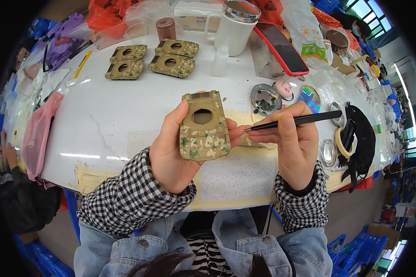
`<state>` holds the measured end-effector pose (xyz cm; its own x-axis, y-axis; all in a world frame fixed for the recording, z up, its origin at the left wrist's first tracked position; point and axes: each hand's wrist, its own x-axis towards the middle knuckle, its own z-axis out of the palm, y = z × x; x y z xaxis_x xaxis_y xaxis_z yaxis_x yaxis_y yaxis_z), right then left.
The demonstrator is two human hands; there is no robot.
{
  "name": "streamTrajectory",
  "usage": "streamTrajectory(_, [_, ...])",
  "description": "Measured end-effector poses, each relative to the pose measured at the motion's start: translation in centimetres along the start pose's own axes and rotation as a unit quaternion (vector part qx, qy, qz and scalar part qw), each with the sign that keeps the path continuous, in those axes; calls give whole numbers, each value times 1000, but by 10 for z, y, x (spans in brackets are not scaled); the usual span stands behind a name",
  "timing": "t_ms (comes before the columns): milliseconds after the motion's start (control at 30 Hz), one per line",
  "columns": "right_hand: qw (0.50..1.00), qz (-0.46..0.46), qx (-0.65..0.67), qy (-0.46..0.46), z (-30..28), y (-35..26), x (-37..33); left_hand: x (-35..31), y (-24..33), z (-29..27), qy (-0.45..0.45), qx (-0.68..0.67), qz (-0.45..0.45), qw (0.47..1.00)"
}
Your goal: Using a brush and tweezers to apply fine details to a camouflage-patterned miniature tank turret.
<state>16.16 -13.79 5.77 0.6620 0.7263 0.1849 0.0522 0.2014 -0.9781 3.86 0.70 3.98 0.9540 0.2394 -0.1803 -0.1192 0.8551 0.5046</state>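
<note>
Above the white worktop [101, 111], toward its near edge, the camouflage hull [204, 141] sits in the person's left hand [168, 154], thumb along its left side, fingers wrapped beneath. Its long axis runs from the near edge toward the far one, with the dark-panelled end pointing far. The right hand [296, 143], well to the hull's right, pinches black tweezers [300, 120] lying crosswise to that axis. Their tip points left, just beside the hull at the left fingertips; whether it grips anything cannot be told.
</note>
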Motion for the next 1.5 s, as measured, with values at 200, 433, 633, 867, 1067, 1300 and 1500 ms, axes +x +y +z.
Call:
streamTrajectory(200, [1000, -1, 1, 0, 0, 0, -1, 0, -1, 0, 5, 6, 0, 1000])
streamTrajectory(433, [1000, -3, -4, 0, 0, 2, 0, 0, 0, 1, 4, 14, 0, 1000])
streamTrajectory(633, [1000, -1, -8, 1, -1, 2, 0, 0, -1, 0, 4, 14, 0, 1000])
streamTrajectory(867, [998, -54, -25, 1, -1, 1, 0, 0, -2, -2, 30, 20, -21, 999])
streamTrajectory(1067, [983, -162, -71, -42, 4, -12, -10, -3, 0, 10, 50, 100, -54, 992])
streamTrajectory(1300, [974, -165, -140, -72, 12, -14, -16, -1, -1, 3, 31, 133, -69, 988])
streamTrajectory(1500, [975, -160, -143, -56, 14, -13, -17, -2, 1, 7, 49, 135, -93, 985])
